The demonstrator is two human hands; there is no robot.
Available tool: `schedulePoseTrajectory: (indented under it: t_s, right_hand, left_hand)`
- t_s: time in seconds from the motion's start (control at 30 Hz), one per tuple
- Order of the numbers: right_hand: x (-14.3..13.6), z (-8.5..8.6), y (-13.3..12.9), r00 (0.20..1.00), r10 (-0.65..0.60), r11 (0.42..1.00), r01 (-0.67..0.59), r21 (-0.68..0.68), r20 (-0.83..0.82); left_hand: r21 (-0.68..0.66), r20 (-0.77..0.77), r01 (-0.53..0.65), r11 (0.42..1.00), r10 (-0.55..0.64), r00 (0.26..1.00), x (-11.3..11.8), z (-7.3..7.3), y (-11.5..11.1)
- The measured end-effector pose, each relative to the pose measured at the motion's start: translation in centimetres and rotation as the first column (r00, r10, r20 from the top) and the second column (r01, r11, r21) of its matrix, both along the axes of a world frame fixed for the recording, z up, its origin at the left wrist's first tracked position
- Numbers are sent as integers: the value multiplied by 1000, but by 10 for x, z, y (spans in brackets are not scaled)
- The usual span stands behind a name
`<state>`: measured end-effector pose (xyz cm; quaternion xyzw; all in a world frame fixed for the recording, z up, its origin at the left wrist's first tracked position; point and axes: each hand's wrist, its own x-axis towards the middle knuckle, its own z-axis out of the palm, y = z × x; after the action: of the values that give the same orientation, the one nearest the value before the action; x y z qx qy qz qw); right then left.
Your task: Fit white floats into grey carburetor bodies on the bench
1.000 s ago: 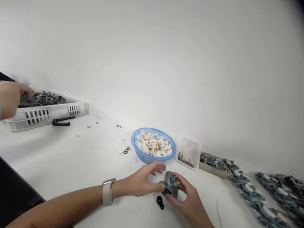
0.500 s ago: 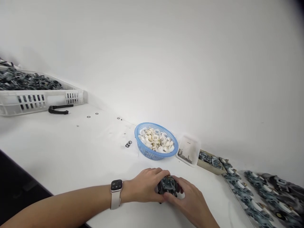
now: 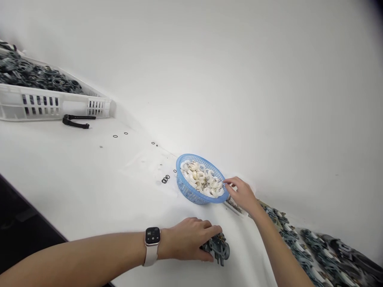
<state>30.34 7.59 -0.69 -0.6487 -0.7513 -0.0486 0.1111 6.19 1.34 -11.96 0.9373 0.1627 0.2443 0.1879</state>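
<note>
The metal part (image 3: 220,248) sits low on the table (image 3: 134,203), gripped in our left hand (image 3: 189,240), probably to steady it. Our right hand (image 3: 241,196), fingers curled, is at the blue basket's (image 3: 191,194) rim; we cannot tell whether it holds anything. The basket seemingly keeps the loose white rings (image 3: 201,175) together, within reach.

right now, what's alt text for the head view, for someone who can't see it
The left hand holds a grey part at a white table; the right hand is at the edge of a blue basket of white pieces. A white crate of dark parts stands at far left; more grey parts lie at right.
</note>
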Motion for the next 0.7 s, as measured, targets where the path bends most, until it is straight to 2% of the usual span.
schedulePoseTrajectory:
  t_s: [0.1,0.17,0.27,0.37,0.47,0.53,0.6,0.7]
  right_hand:
    - [-8,-1,35,996,32,993,-22,-113,83]
    - [-16,-6,49,989,44,984,-19,-176,142]
    - [-28,-12,58,978,41,979,2,-204,206]
    - [-34,-9,57,978,63,978,-21,-207,200]
    - [-34,5,44,988,110,971,-83,-224,110]
    - [-32,19,26,990,139,961,-129,-245,22]
    - [-31,32,0,978,148,934,-186,-304,-144]
    - [-34,46,-44,896,85,853,-291,-433,-436]
  left_hand:
    - [7,8,10,1000,-10,1000,1,-3,4]
    - [17,16,23,1000,-23,1000,1,-3,5]
    - [45,14,31,999,-31,999,1,-4,6]
    - [66,20,31,997,-32,999,0,-6,6]
    - [57,50,29,998,-32,998,0,-5,6]
    - [49,90,-3,999,-1,996,-1,-2,4]
    - [46,143,-62,997,55,988,-3,3,2]
    - [74,253,-153,985,130,959,-7,10,-1]
